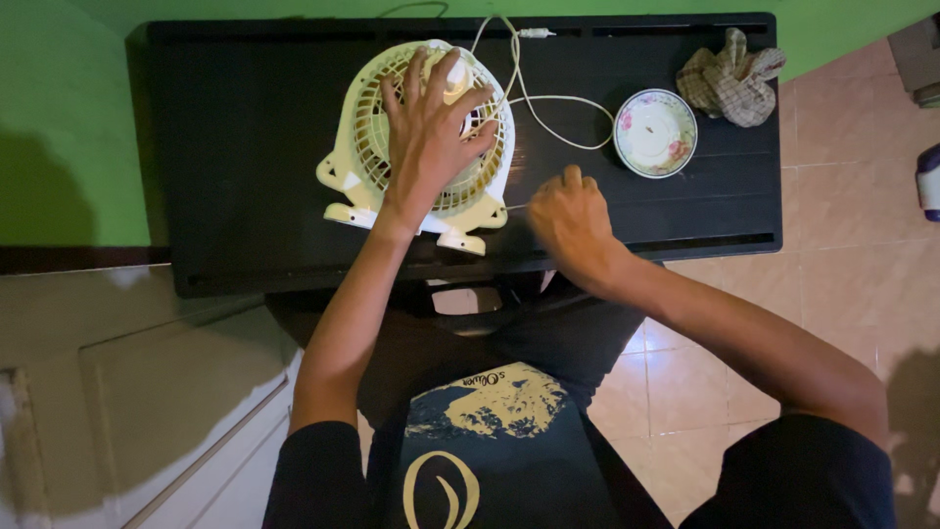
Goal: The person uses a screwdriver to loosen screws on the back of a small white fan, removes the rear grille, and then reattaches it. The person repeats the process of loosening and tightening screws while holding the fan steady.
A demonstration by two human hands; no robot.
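Observation:
A cream plastic table fan (364, 167) lies flat on a black table (245, 127), its grille facing up. My left hand (431, 132) rests spread over the grille, fingers apart, pressing on it. My right hand (571, 220) is on the table just right of the fan, fingers curled together; something thin may be between them, but I cannot tell what. The fan's white cord (548, 103) loops from the fan toward the table's far edge.
A small white bowl (654, 132) with pink flowers stands right of the cord. A crumpled checked cloth (731, 78) lies at the table's far right corner. Green wall behind, tiled floor at the right, a pale cabinet at the lower left.

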